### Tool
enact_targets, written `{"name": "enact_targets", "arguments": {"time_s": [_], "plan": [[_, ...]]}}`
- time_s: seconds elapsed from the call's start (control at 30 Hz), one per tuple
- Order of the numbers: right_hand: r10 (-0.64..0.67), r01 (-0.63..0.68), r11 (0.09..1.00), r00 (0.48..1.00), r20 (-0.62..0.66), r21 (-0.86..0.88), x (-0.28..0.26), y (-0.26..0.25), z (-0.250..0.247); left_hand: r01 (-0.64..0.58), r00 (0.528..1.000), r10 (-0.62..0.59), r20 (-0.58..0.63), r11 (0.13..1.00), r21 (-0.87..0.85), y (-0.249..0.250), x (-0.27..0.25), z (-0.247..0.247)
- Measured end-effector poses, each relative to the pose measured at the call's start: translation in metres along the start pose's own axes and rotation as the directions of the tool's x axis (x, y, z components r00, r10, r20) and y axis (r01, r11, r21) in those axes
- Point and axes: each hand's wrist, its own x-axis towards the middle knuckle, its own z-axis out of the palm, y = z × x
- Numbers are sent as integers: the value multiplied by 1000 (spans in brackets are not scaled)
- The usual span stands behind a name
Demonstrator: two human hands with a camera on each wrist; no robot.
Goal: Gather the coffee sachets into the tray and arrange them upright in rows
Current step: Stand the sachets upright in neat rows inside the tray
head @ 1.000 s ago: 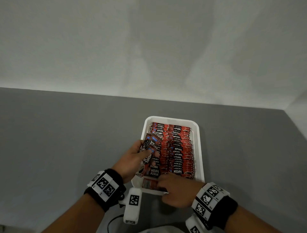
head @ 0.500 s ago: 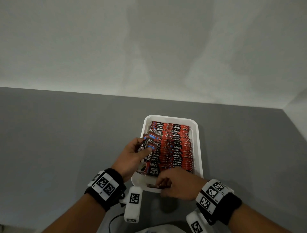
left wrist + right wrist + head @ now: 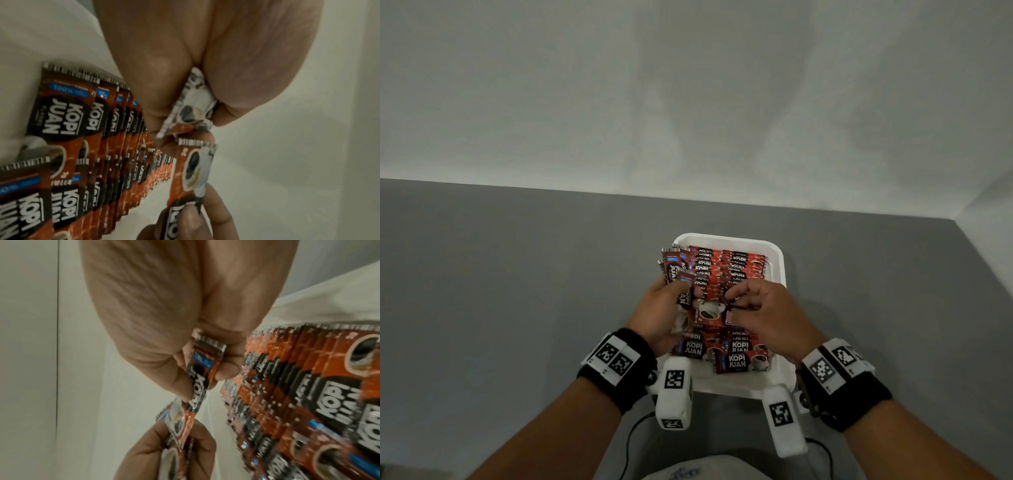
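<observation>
A white tray point(image 3: 726, 238) on the grey table holds rows of upright red coffee sachets point(image 3: 739, 270). At its near end a few sachets point(image 3: 739, 361) lean back, face up. My left hand point(image 3: 683, 293) grips a fanned bundle of sachets point(image 3: 673, 267) over the tray's left side. My right hand point(image 3: 736, 303) pinches the top of a single sachet point(image 3: 710, 313) beside that bundle, above the rows. In the left wrist view my right hand's fingertips point(image 3: 193, 211) hold this sachet point(image 3: 192, 170). The right wrist view shows the pinch point(image 3: 205, 363) with the left hand point(image 3: 170, 451) below.
The grey table point(image 3: 517, 291) stretches left and right of the tray. A white wall point(image 3: 688, 102) stands behind it, and the table's right edge runs close to another wall. Black cables point(image 3: 630, 442) hang near my body at the front.
My right hand has risen from the tray's near end with one sachet and come up beside the left hand. The left hand's bundle has lifted slightly and moved farther back.
</observation>
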Motion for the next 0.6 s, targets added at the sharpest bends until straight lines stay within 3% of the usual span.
{"name": "enact_targets", "arguments": {"time_s": [0.13,0.23,0.37,0.5,0.6], "plan": [[11,11,960,997,-77,278,1,-6,-4,33,999,-28,36,990,-138,1,2,9],[1,60,937,985,-174,345,4,-11,0,121,979,-89,184,978,-168,2,-4,24],[-55,108,969,972,-229,222,4,-17,9,154,950,-105,293,977,-148,3,-13,47],[-167,140,979,967,-193,-146,0,-21,7,148,972,-118,201,979,-140,2,-7,51],[-225,213,966,972,-73,-144,-3,-29,-8,170,967,-142,211,978,-123,4,-5,48]]}}
